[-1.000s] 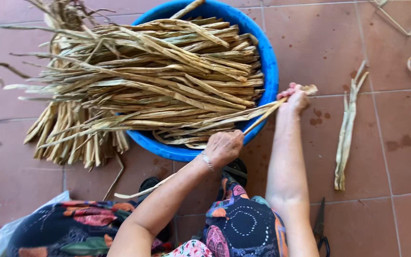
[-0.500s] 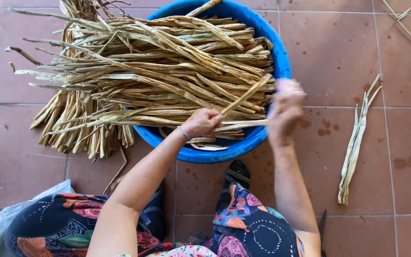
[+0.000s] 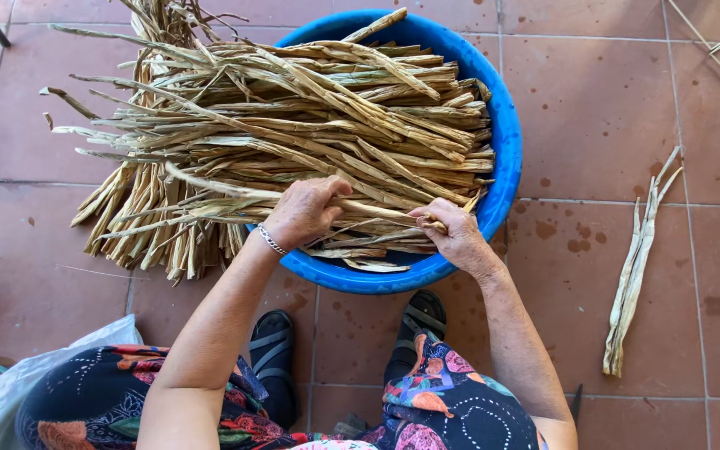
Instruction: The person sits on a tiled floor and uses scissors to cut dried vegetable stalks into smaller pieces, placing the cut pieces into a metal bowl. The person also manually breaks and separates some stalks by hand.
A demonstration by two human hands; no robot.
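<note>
A round blue plastic tub stands on the tiled floor, heaped with long dried tan plant strips that spill over its left rim. My left hand, with a silver bracelet at the wrist, is closed around one long dried strip at the near edge of the heap. My right hand pinches the same strip at its right end, just inside the tub's near rim.
A small bundle of dried strips lies on the red floor tiles to the right. A white plastic bag sits at the lower left. My patterned clothing and dark sandals are below the tub. Thin sticks show at the top right.
Both hands have come down onto the heap. The right hand, raised and blurred at the tub's right rim before, now grips a strip close to the left hand. The view has shifted slightly.
</note>
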